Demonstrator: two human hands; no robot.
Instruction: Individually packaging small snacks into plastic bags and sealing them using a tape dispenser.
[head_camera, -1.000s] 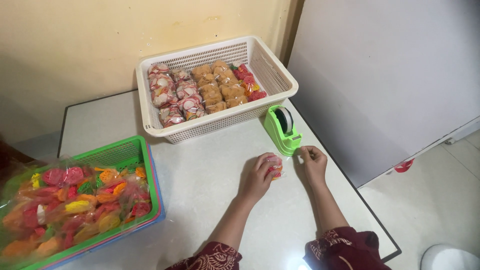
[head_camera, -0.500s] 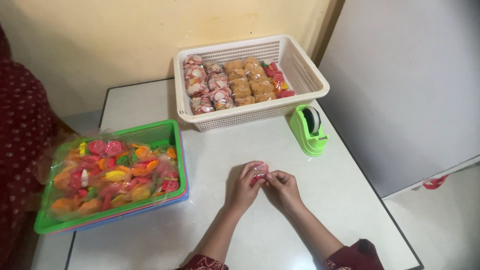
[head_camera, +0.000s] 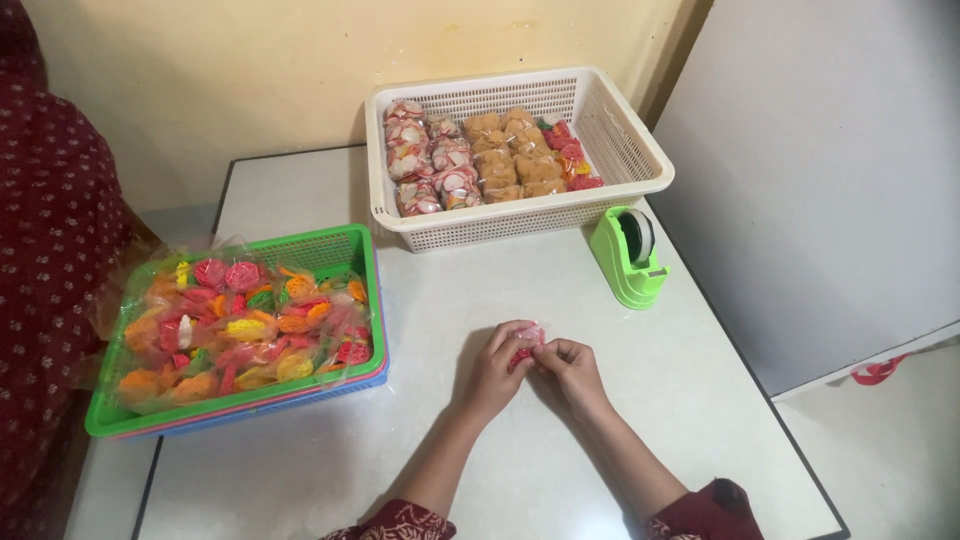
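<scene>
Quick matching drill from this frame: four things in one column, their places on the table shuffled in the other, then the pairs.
Things:
1. white basket
2. green tray
3. tape dispenser
4. small pink packet

Places:
A. pinched between the left hand and right hand, near the table's middle
B. left part of the table, full of bright wrapped snacks
C. back of the table by the yellow wall, with rows of packed snacks
D. right edge of the table, just in front of the basket

Pairs: 1-C, 2-B, 3-D, 4-A

White table (head_camera: 300, 190) against yellow wall (head_camera: 250, 70).
</scene>
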